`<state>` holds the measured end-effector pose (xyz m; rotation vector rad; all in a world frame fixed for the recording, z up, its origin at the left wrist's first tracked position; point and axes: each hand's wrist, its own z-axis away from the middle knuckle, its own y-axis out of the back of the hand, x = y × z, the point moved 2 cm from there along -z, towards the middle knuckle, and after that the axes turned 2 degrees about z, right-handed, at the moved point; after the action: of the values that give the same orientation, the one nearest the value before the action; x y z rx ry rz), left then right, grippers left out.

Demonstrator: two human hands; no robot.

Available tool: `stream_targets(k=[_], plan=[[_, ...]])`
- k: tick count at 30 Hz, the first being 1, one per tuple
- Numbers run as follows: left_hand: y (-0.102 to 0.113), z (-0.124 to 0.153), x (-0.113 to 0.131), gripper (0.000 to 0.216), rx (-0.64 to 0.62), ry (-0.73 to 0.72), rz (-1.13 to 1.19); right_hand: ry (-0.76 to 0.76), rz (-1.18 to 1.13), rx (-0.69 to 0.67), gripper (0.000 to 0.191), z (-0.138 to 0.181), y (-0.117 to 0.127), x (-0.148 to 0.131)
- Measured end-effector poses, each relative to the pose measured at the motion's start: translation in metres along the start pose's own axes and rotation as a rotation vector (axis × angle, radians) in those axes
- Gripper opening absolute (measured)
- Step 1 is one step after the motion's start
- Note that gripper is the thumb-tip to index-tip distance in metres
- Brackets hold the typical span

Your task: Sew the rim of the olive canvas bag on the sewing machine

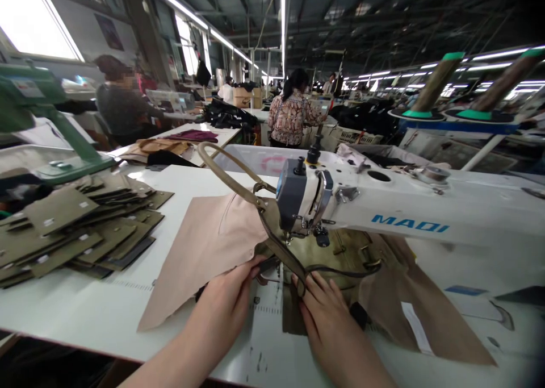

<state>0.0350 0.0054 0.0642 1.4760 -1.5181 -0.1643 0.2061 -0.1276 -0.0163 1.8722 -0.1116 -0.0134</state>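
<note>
An olive bag point(340, 246) with pinkish-beige lining panels point(213, 234) lies under the head of a white sewing machine point(409, 200). Its rounded handle point(230, 178) stands up left of the needle area, and a dark-edged strap point(279, 246) runs down toward the hands. My left hand point(227, 297) is closed, pinching the bag's edge beside the lining; its fingertips are partly hidden by the fabric. Across the olive fabric by the strap's lower end, my right hand point(330, 305) has curled fingers gripping the bag. The presser foot point(322, 237) is just beyond both hands.
Several olive fabric pieces point(85, 229) are piled at the left, near a green machine point(63, 121). Thread cones point(438, 87) stand at the back right. A translucent bin point(251, 158) sits behind the worktable point(255, 342). Other people point(292, 109) work farther back.
</note>
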Motion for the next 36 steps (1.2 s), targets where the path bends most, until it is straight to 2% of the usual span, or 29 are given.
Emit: stream_targets(k=[2, 5, 8, 10, 15, 22, 26, 29, 36], plan=[[-0.001, 0.004, 0.0, 0.039, -0.065, -0.063, 0.005, -0.005, -0.059, 0.001, 0.044, 0.001, 0.006, 0.002], [-0.006, 0.017, 0.001, 0.051, -0.3, -0.247, -0.04, -0.026, -0.11, 0.012, 0.042, -0.001, 0.011, 0.001], [-0.011, 0.027, 0.002, 0.04, -0.497, -0.391, -0.173, -0.034, -0.151, 0.016, 0.038, -0.002, 0.011, 0.0], [-0.01, 0.029, 0.003, 0.034, -0.552, -0.453, -0.222, -0.043, -0.197, 0.005, 0.035, -0.001, 0.01, 0.001], [-0.002, 0.024, 0.006, 0.034, -0.569, -0.488, -0.258, -0.082, -0.303, -0.018, 0.033, 0.001, 0.013, 0.0], [0.0, 0.021, 0.007, 0.037, -0.686, -0.521, -0.341, -0.076, -0.227, -0.02, 0.041, 0.003, 0.015, -0.002], [-0.009, 0.004, 0.014, 0.032, -0.802, -0.42, -0.324, -0.044, -0.148, 0.02, 0.044, 0.003, 0.014, -0.002], [-0.02, -0.007, 0.008, 0.027, -0.771, -0.327, -0.329, -0.021, -0.088, 0.07, 0.044, 0.003, 0.014, -0.003], [-0.029, -0.013, -0.015, 0.025, -0.765, -0.267, -0.099, 0.063, 0.068, 0.212, 0.038, 0.001, 0.022, -0.006]])
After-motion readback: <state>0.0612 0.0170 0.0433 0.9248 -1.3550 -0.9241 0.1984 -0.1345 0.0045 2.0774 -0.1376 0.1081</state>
